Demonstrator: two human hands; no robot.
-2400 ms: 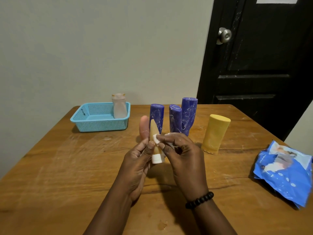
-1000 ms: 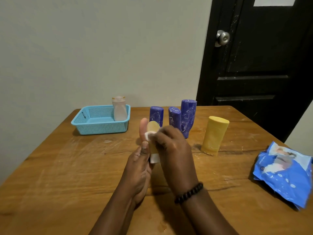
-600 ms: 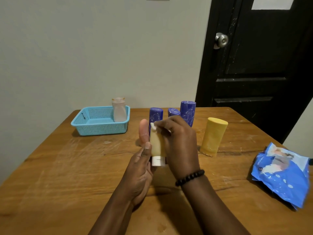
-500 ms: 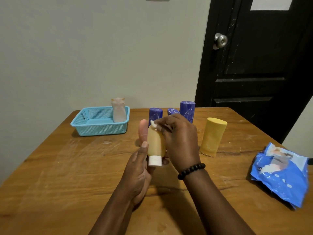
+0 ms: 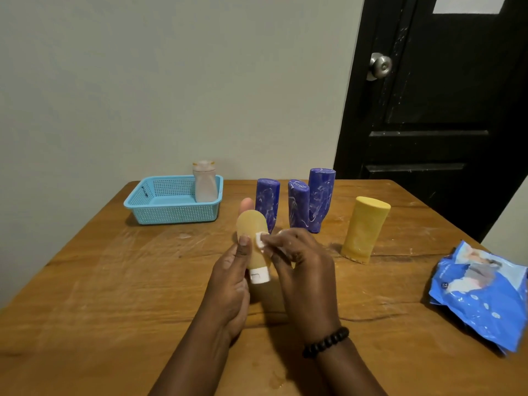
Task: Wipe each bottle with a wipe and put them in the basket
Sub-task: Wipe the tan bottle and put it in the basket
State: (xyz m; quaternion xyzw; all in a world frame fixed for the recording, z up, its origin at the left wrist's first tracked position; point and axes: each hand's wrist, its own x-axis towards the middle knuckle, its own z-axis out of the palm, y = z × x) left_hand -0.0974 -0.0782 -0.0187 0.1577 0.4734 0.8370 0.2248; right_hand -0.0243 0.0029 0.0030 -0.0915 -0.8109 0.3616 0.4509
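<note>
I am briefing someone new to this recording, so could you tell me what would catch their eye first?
Front and centre, the left hand holds a small yellow bottle cap-down while the right hand presses a white wipe on it. Behind stand three purple bottles. At far left, a blue basket holds one pale bottle.

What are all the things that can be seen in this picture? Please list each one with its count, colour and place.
basket: 1, light blue, far left of table
pale bottle: 1, whitish, standing in basket
blue bottles: 3, marbled blue, cap down, centre back
large yellow bottle: 1, yellow, cap down, right of the blue ones
small yellow bottle: 1, yellow with white cap, held
wipe: 1, white, against small bottle
wipes pack: 1, blue, right edge
table: 1, wooden
door: 1, black, metal knob
bracelet: 1, black, right wrist
left hand: grips small bottle
right hand: pinches wipe
</note>
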